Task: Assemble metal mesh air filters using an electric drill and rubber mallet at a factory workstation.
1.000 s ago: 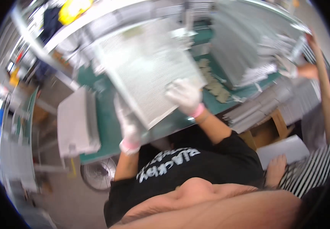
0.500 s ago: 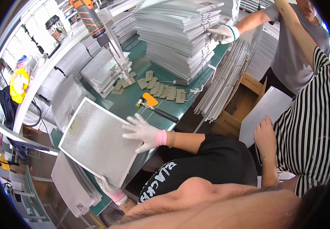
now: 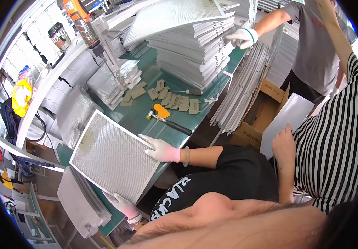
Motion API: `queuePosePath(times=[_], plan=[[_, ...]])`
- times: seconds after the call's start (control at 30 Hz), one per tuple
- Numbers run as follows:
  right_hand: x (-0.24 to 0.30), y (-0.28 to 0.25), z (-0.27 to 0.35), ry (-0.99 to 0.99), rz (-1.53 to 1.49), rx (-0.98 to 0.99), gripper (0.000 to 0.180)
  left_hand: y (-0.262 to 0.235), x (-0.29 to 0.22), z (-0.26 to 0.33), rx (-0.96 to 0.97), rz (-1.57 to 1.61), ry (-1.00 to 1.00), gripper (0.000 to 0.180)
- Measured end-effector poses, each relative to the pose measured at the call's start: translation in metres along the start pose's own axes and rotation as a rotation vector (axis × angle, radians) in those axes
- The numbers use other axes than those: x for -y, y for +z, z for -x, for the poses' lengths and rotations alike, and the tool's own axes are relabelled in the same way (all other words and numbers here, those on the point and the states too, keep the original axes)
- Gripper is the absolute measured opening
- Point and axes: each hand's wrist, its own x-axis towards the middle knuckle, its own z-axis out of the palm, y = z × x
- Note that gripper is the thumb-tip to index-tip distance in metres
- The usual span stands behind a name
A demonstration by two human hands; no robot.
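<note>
Mesh panel, pale-rimmed, raised over the near edge of the green table, between two gloved hands. Fingers of the right hand closed on the far rim, thumb apparently over the mesh; fingers of the left hand hooked at the near rim, undersides hidden, so cannot tell how firm the grip. Held by opposite rims, likely to keep the thin mesh from buckling; gloves probably worn against sharp metal. Tannish patch near the left end of the panel; cannot tell whether on top or showing through. Just beyond, hammer beside an orange scraper, handle toward the right forearm, presumably for quick reach. Farther off, tan plates in a rough row, perhaps for lifting one by one, with a screwdriver just behind. Drill nose-down near a low stack of sheets, likely placed for work from above. Tall stack of panels at the back, top sheet askew and overhanging. Tabletop smooth, faintly shiny. Around it, a crowded workshop: pale boards at the left end, yellow bag by a shelf, metal strips and open carton to the right, co-worker's gloved hand at the tall stack, and nearer, another person's bare hand on a white sheet.
</note>
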Motion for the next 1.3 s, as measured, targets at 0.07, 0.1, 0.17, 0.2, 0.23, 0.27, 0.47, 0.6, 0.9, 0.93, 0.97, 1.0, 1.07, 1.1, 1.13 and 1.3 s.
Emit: queuePosePath(times=[0.07, 0.1, 0.17, 0.2, 0.23, 0.27, 0.47, 0.6, 0.9, 0.93, 0.97, 1.0, 1.07, 1.1, 1.13, 1.3], plan=[[0.004, -0.003, 0.001, 0.027, -0.001, 0.007, 0.072, 0.003, -0.001, 0.0, 0.0, -0.09, 0.003, 0.051], [0.004, -0.004, 0.001, 0.016, 0.006, -0.003, 0.072, 0.006, -0.004, 0.002, -0.014, -0.017, 0.029, 0.051], [0.005, -0.008, 0.0, 0.001, 0.011, -0.016, 0.072, 0.013, -0.023, 0.007, -0.026, 0.054, 0.06, 0.051], [0.006, -0.013, -0.001, -0.014, -0.007, -0.001, 0.074, 0.014, -0.033, 0.009, -0.012, 0.158, 0.07, 0.051], [0.008, -0.014, -0.003, -0.034, -0.018, 0.029, 0.076, 0.014, -0.037, 0.012, -0.014, 0.265, 0.078, 0.051], [0.01, -0.019, -0.003, -0.038, -0.014, 0.032, 0.076, 0.014, -0.037, 0.012, -0.018, 0.269, 0.079, 0.051], [0.02, -0.112, -0.034, -0.371, -0.652, -1.022, 0.034, 0.004, -0.025, 0.011, 0.032, 0.221, 0.097, 0.049], [0.077, -0.203, -0.051, -0.274, -0.718, -0.733, 0.046, -0.001, -0.008, 0.011, 0.027, 0.307, 0.005, 0.049], [0.143, -0.258, -0.101, -0.262, -0.598, -0.546, 0.044, 0.003, -0.006, 0.011, 0.049, 0.138, 0.087, 0.05], [0.152, -0.26, -0.1, -0.203, -0.623, -0.51, 0.045, 0.005, -0.011, 0.01, 0.056, 0.091, 0.086, 0.05], [0.16, -0.262, -0.1, -0.145, -0.646, -0.467, 0.045, 0.004, -0.011, 0.01, 0.058, 0.091, 0.086, 0.05], [0.164, -0.267, -0.1, -0.145, -0.645, -0.471, 0.045, 0.005, -0.011, 0.01, 0.068, 0.131, 0.084, 0.05], [0.17, -0.275, -0.103, -0.046, -0.887, -0.292, 0.051, 0.004, -0.006, 0.01, 0.075, 0.171, 0.08, 0.05], [0.17, -0.274, -0.101, -0.045, -0.887, -0.287, 0.051, 0.003, -0.002, 0.01, 0.07, 0.139, 0.098, 0.049], [0.168, -0.274, -0.096, -0.015, -0.846, -0.233, 0.053, 0.001, 0.002, 0.01, 0.064, 0.107, 0.116, 0.049], [0.174, -0.269, -0.008, 0.0, -0.104, -0.564, 0.053, 0.004, 0.004, 0.01, 0.039, 0.192, 0.07, 0.048]])
